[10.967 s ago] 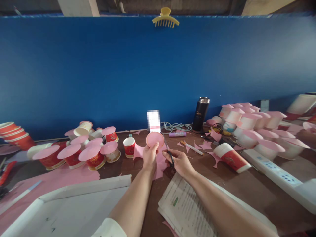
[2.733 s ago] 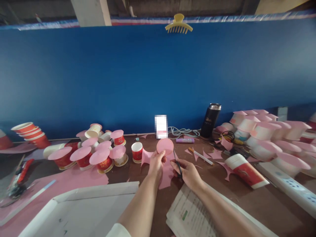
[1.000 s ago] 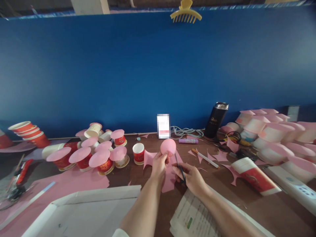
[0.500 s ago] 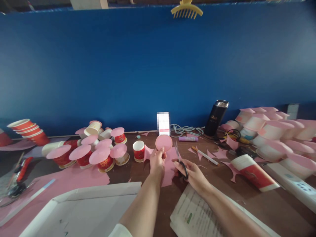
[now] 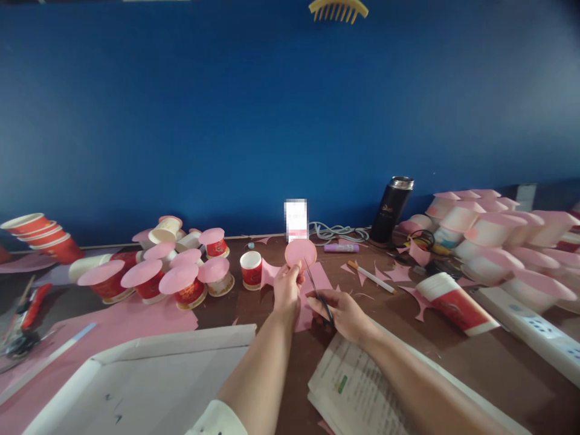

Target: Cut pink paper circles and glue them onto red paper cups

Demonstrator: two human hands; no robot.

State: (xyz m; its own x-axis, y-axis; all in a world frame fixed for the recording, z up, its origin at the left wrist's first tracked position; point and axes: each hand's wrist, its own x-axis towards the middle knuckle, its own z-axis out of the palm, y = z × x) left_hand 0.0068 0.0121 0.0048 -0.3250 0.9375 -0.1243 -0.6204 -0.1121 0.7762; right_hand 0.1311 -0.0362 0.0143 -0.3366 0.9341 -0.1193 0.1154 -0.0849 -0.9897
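Shifted closer to the round pink paper disc [image 5: 300, 252] pinched in the left hand [image 5: 287, 287], black-handled metal scissors [image 5: 322, 302] held by the right hand [image 5: 345, 312] are best eased around its rim.

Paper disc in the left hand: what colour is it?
The paper disc is pink, best seen in the head view.

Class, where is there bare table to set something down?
Mostly bare: front right, between the papers and the power strip; a narrow gap between the upright cup and the white box. Crowded: back left and back right, among pink-topped cups, and around the scissors.
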